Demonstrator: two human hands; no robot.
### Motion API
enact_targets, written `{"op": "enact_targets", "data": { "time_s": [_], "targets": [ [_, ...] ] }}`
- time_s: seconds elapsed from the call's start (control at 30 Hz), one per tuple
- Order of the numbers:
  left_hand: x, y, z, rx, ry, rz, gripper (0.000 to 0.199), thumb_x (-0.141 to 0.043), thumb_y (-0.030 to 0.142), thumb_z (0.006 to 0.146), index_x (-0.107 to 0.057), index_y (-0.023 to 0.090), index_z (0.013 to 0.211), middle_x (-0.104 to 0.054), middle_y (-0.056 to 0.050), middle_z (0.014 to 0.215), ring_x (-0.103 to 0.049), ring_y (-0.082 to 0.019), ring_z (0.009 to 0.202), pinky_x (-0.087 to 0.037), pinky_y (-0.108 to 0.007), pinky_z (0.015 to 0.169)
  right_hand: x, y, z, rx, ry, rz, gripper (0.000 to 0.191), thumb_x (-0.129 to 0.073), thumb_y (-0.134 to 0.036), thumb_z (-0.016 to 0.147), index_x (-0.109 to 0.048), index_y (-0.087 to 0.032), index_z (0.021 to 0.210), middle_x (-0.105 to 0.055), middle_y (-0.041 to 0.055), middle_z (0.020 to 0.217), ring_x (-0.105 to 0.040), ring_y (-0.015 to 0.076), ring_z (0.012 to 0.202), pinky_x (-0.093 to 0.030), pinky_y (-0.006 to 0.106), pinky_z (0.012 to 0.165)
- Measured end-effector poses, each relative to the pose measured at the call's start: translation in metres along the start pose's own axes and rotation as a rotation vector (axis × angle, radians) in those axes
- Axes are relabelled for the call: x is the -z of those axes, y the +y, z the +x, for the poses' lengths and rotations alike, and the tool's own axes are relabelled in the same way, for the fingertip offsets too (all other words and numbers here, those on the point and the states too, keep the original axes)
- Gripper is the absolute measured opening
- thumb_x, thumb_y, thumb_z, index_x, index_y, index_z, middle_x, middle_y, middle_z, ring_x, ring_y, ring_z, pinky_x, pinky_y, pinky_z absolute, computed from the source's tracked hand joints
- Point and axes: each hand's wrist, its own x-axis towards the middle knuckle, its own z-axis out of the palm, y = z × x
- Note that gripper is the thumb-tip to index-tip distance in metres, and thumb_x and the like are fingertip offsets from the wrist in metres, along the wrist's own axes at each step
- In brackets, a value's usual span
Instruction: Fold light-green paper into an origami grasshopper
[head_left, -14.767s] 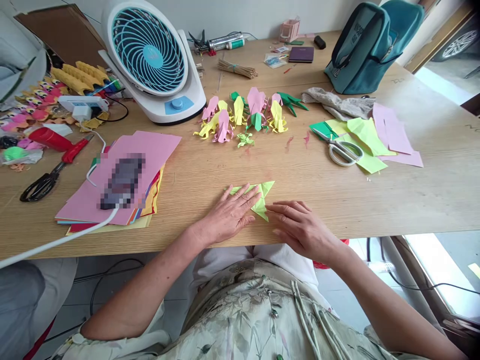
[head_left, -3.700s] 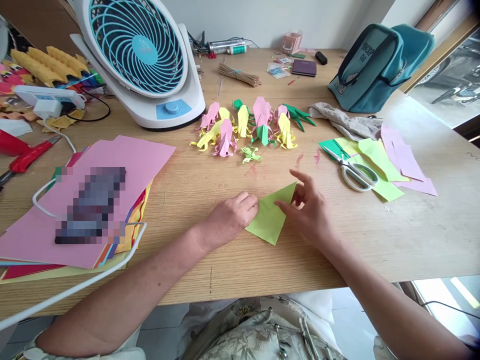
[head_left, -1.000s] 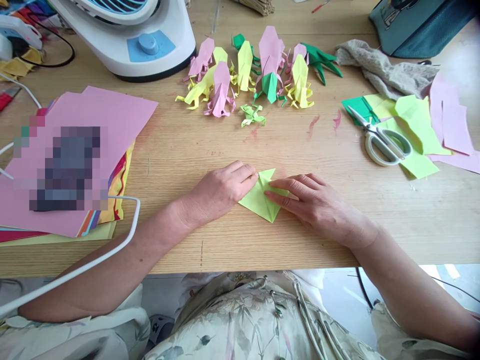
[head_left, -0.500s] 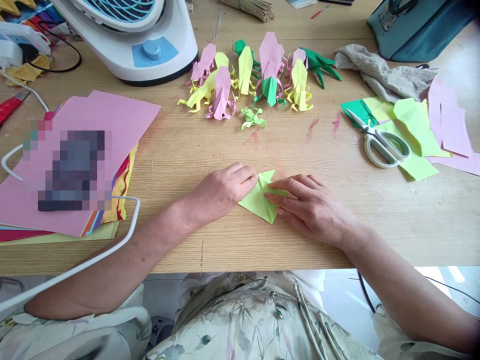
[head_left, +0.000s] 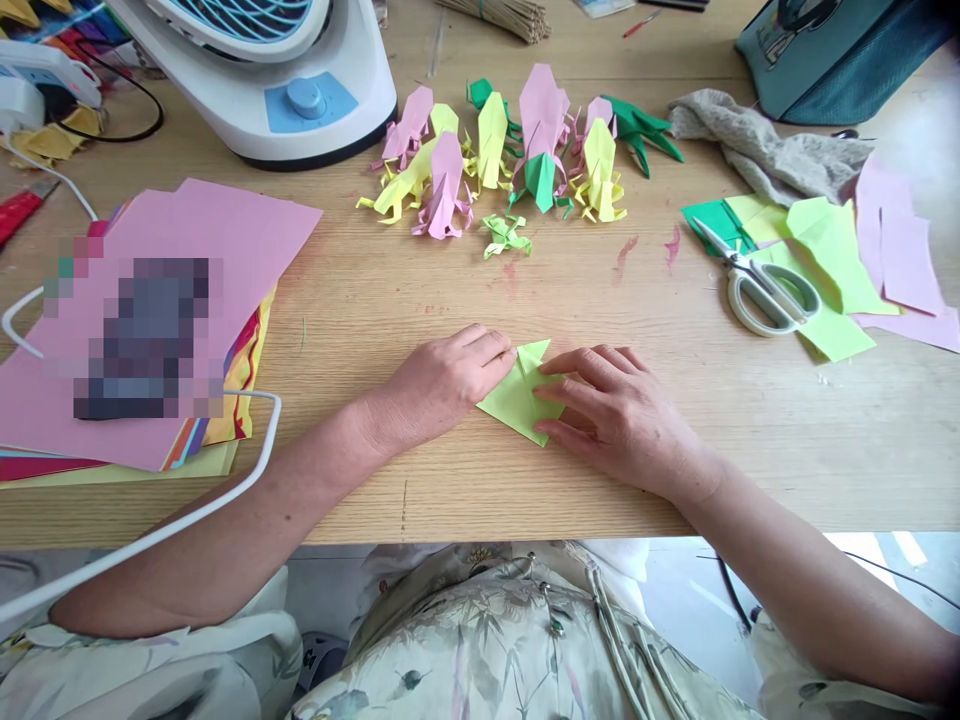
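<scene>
A folded light green paper [head_left: 516,402] lies flat on the wooden table near its front edge. My left hand [head_left: 459,378] is closed, its fingertips pressed together on the paper's upper left edge. On the other side, my right hand [head_left: 619,415] has its fingers apart, with the fingertips resting on the paper's right edge. Parts of both edges are hidden under my fingers. Beyond the hands stand several folded paper figures in pink, yellow and green, and a small light green figure [head_left: 506,236] sits nearest to me.
White scissors [head_left: 776,297] lie on green paper scraps [head_left: 840,340] at the right. A pink paper stack [head_left: 255,225] with a blurred dark object is at the left. A white fan [head_left: 352,80], grey cloth [head_left: 765,135] and teal bag [head_left: 840,75] stand behind.
My right hand's fingers have shifted and spread more, with the thumb now at the paper's lower corner. The paper's right part looks narrower. My left hand has stayed in place.
</scene>
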Motion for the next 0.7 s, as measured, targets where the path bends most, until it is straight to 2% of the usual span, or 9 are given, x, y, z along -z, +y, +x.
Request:
{"op": "enact_targets", "data": {
  "time_s": [0.3, 0.5, 0.7],
  "targets": [
    [0.0004, -0.0002, -0.0005, -0.008, 0.012, 0.017, 0.022, -0.046, 0.01, 0.097, -0.064, 0.011, 0.111, -0.068, -0.009, 0.106, -0.06, -0.019, 0.096, -0.053, -0.029, 0.083, 0.002, -0.0011, 0.0008, -0.018, -0.045, -0.008, 0.02, -0.062, -0.036, 0.093, -0.067, -0.019, 0.103, -0.066, 0.011, 0.119, -0.059, 0.0247, 0.098, -0.041, 0.039, 0.086],
    [0.0004, -0.0006, -0.0005, -0.005, 0.019, 0.007, 0.022, -0.045, 0.009, 0.097, -0.063, 0.011, 0.111, -0.068, -0.009, 0.105, -0.061, -0.018, 0.098, -0.052, -0.028, 0.084, 0.0016, 0.0001, 0.0, 0.004, -0.066, -0.014, 0.031, -0.058, -0.038, 0.096, -0.065, -0.023, 0.122, -0.064, 0.0111, 0.122, -0.058, 0.0255, 0.102, -0.041, 0.041, 0.087],
    [0.0008, -0.0008, -0.0007, -0.002, 0.027, -0.022, 0.021, -0.047, 0.009, 0.097, -0.062, 0.011, 0.112, -0.068, -0.009, 0.107, -0.062, -0.018, 0.098, -0.053, -0.028, 0.085, 0.0, 0.0023, -0.0019, 0.035, -0.05, -0.022, 0.029, -0.056, -0.037, 0.097, -0.067, -0.024, 0.12, -0.064, 0.0109, 0.123, -0.058, 0.025, 0.102, -0.04, 0.041, 0.087]
  ]
}}
